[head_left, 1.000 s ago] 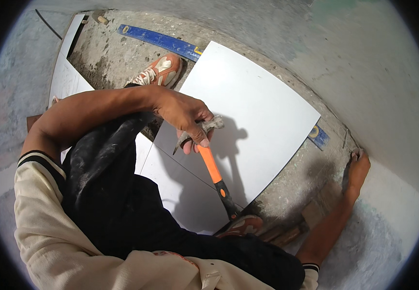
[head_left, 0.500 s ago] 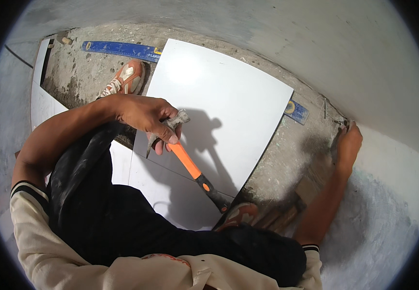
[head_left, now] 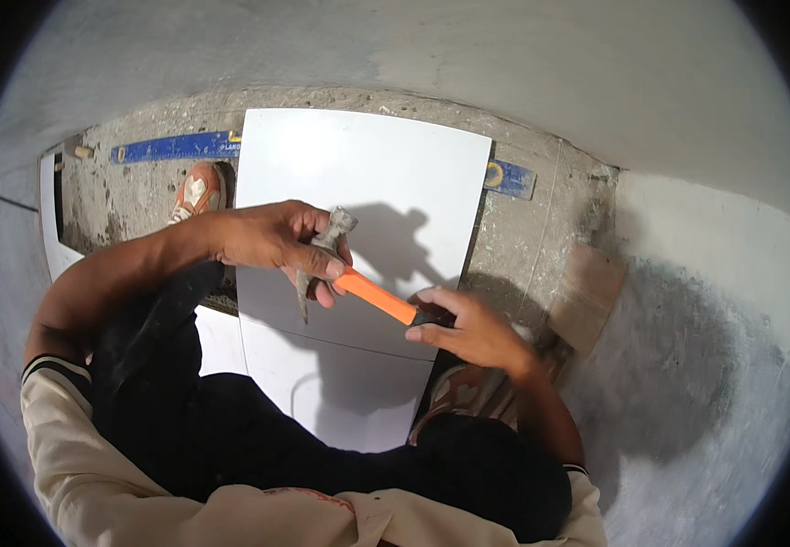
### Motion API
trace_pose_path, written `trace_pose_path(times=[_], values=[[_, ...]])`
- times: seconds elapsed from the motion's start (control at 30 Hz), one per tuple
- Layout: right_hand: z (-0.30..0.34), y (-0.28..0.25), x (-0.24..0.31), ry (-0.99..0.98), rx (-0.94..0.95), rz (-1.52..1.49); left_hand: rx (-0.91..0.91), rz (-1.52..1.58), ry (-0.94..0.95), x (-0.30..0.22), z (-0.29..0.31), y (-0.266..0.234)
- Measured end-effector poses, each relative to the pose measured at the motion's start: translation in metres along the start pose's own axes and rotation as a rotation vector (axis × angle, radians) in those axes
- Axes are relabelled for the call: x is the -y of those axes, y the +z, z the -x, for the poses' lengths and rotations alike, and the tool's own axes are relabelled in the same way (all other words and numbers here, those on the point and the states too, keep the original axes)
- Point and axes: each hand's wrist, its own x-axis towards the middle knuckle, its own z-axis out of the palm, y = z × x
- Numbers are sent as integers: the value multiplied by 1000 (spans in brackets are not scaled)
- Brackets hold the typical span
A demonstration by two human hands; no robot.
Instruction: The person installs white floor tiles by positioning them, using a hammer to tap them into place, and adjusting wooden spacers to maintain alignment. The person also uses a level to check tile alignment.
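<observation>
A claw hammer [head_left: 377, 298] with an orange and black handle is held across my lap, above a white tile. My left hand [head_left: 290, 242] grips it around the dusty metal head, the claw pointing down toward me. Around the black end of the handle, my right hand [head_left: 463, 328] has its fingers closed. Below the hammer lies the large, glossy white tile [head_left: 359, 164], my shadow falling across it. A blue spirit level [head_left: 176, 148] runs under or behind the tile, its two ends showing at either side.
Rough concrete floor [head_left: 527, 237] borders the tile along the grey walls. A brown flat piece [head_left: 588, 296] leans or lies by the right wall. More white tile [head_left: 222, 342] lies near my left leg. My shoe [head_left: 199, 190] rests beside the level.
My right hand has left the wall corner at the right and come in to the hammer's handle end. The hammer has swung flatter. The whole view has shifted.
</observation>
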Motion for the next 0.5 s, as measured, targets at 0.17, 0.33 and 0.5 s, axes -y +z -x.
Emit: trace_pose_path(times=[0.17,0.33,0.5], values=[[31,49,-3,-14,-219,95,32,-318,-98,-3,-6,13],[67,65,-26,16,-407,245,-64,-543,-154,3,48,-14],[116,73,-42,138,-665,87,-949,-980,-415,67,160,-16]])
